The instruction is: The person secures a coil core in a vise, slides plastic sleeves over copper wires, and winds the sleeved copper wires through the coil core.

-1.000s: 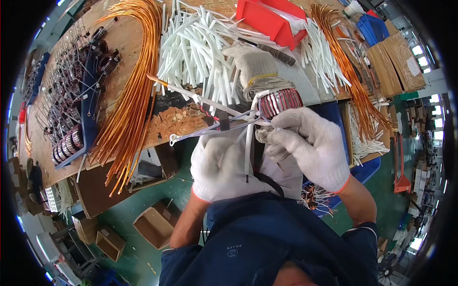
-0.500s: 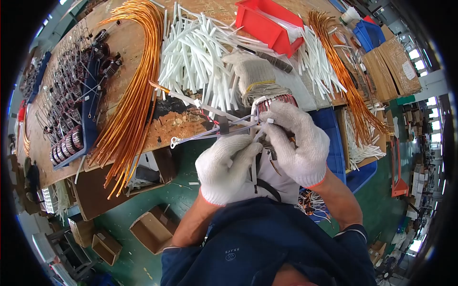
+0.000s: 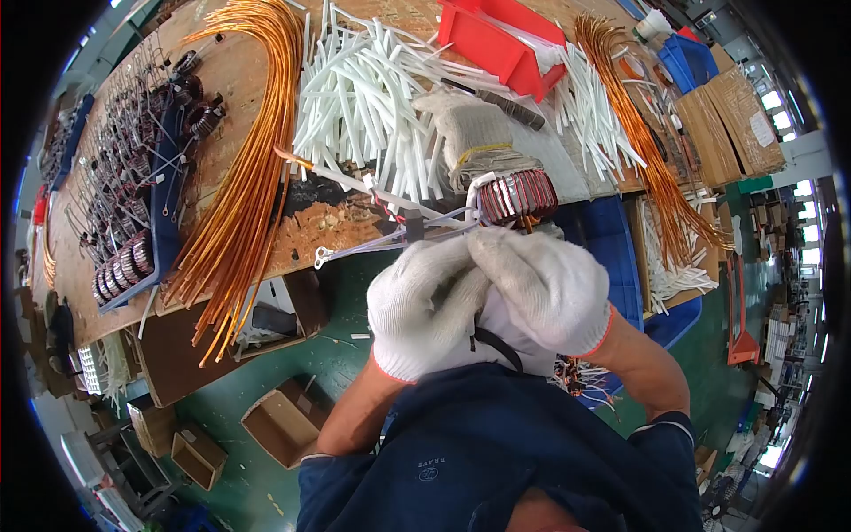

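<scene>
White knitted gloves cover both hands, which meet just below a wound coil at the table edge. My left hand (image 3: pixel 424 306) has its fingers pinched together, with what they hold hidden. Against it, my right hand (image 3: pixel 550 288) is closed too, its fingertips hiding anything between them. Dark red and white windings show on the coil (image 3: pixel 519 196), which lies beside a banded cloth bundle (image 3: pixel 474 137). Pale lavender leads (image 3: pixel 381 242) run left from the coil to a ring terminal (image 3: pixel 323 257). A black strap (image 3: pixel 498 346) shows below the hands.
Copper wires (image 3: pixel 266 151) hang over the table (image 3: pixel 324 235) edge. White tubes (image 3: pixel 355 97) lie behind the coil, near a red bin (image 3: pixel 505 44). More coils fill a blue tray (image 3: pixel 166 204) at left. A second copper bundle (image 3: pixel 647 151) and cardboard (image 3: pixel 731 120) are right.
My right hand has moved down off the coil, baring its windings, and now meets my left hand. The white strip that hung between the hands is mostly hidden now.
</scene>
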`<state>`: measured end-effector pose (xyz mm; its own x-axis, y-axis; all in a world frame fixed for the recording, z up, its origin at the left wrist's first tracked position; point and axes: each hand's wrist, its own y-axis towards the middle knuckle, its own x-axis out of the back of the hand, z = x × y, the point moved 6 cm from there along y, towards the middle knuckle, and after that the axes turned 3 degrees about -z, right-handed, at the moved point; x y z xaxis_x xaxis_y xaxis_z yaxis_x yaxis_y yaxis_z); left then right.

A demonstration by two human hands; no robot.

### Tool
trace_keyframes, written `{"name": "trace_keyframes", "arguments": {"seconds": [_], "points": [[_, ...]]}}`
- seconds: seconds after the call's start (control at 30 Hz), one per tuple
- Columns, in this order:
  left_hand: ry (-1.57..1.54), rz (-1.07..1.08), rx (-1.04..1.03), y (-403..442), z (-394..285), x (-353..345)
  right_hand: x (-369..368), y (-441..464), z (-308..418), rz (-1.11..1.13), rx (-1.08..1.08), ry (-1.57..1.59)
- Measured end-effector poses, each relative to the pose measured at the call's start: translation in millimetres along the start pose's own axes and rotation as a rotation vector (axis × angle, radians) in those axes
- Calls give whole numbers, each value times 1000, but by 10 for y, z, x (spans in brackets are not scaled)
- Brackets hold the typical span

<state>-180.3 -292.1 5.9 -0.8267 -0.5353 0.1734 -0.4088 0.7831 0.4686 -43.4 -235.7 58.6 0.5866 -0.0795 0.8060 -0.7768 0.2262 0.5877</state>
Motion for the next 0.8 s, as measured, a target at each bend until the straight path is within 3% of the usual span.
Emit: {"name": "trace_keyframes", "arguments": {"seconds": [0.1,0.17,0.23,0.3,0.33,0.37,0.4,0.43,0.5,0.53,0.57,0.6,0.63,0.67,0.7,0.73,0.77,0.8], "points": [[-34,-65,-49,-65,-33,-54,46,-19,-123,30,9,-8],[174,-167,-93,-137,-5,-53,132,41,-188,60,14,-18],[281,-244,-244,-154,313,-202,290,169,-307,-10,50,-249],[212,-237,-184,-126,404,-246,539,445,-551,-325,-150,-256],[125,-272,-250,-64,390,-258,556,419,-531,-324,-153,-260],[125,-277,-250,-114,393,-249,618,317,-661,-401,-444,-61],[-130,-332,111,-206,632,-189,633,154,-752,-470,-731,144],[-387,-376,475,-320,866,-208,560,-71,-677,-342,-865,254],[-602,-306,578,-143,784,-175,338,-226,-319,83,-625,125],[-571,-307,528,-110,912,-200,140,-376,-177,297,-549,126],[-535,-302,481,-98,1070,-252,-15,-409,-11,334,-559,159],[-531,-306,487,-97,1183,-287,-227,-618,13,364,-804,308],[-322,-218,452,-70,1244,-328,-385,-638,79,407,-883,457],[-113,-128,412,-6,1251,-364,-595,-694,148,250,-992,761],[-109,-123,411,57,1257,-402,-750,-755,188,78,-1083,1062],[-238,-107,461,138,1235,-481,-708,-723,190,73,-1084,1065],[-369,-94,515,191,1251,-548,-660,-745,178,120,-1265,1088],[82,-86,-7,268,1087,-543,-602,-784,177,169,-1446,1104]]}}
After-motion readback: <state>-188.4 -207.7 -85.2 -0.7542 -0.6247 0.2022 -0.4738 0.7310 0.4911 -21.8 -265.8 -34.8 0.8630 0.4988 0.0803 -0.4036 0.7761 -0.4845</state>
